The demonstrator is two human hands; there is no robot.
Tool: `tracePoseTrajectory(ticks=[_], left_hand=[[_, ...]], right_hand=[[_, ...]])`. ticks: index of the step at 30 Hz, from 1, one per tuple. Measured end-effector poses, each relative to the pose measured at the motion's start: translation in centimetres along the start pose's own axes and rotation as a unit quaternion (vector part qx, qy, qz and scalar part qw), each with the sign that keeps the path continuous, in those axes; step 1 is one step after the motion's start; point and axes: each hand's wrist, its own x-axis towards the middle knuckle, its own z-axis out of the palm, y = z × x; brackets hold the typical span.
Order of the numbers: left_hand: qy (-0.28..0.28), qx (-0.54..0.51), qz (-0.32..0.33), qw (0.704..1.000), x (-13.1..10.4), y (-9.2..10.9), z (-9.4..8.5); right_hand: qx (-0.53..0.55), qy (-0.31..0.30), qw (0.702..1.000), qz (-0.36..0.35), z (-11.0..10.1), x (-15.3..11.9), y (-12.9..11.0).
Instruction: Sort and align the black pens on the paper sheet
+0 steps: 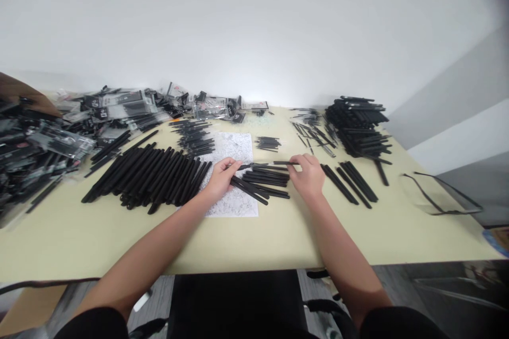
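My left hand (222, 177) is closed, its thumb and fingers pinching a thin dark stick (256, 164). Opposite it, my right hand (308, 175) grips a black pen-like stick (284, 162) from the right. The two pieces meet end to end between my hands, with a light spot near where they join; whether they are one piece, I cannot tell. Under them lie several loose black sticks (264, 177), a couple reaching below my left hand. A printed white sheet (234, 206) lies beneath that hand. To its left spreads a large pile of thick black sticks (147, 177).
Packets in clear plastic (127, 106) heap along the back left. Thin dark rods (194, 137) and a smaller bunch (268, 143) lie behind my hands. Rightward are a tall stack of black sticks (358, 127), several loose ones (350, 183) and eyeglasses (441, 201).
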Motion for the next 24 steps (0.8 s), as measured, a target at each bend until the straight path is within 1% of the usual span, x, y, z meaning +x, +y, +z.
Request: tracePoseTrajectory(ticks=[7, 13, 19, 24], left_hand=[[0.023, -0.019, 0.016, 0.999, 0.1, 0.1, 0.0], [0.021, -0.040, 0.015, 0.999, 0.2, 0.0, 0.0], [0.018, -0.032, 0.011, 0.999, 0.0, 0.1, 0.1], [0.012, -0.024, -0.007, 1.000, -0.2, 0.0, 0.2]], right_hand=[[0.003, 0.001, 0.999, 0.047, -0.1, 0.4, 1.1], [0.026, 0.002, 0.997, 0.067, -0.1, 0.4, 1.8], [0.047, -0.004, 0.996, 0.077, 0.2, 0.3, 1.7], [0.061, -0.005, 0.996, 0.062, 0.6, 0.7, 1.0]])
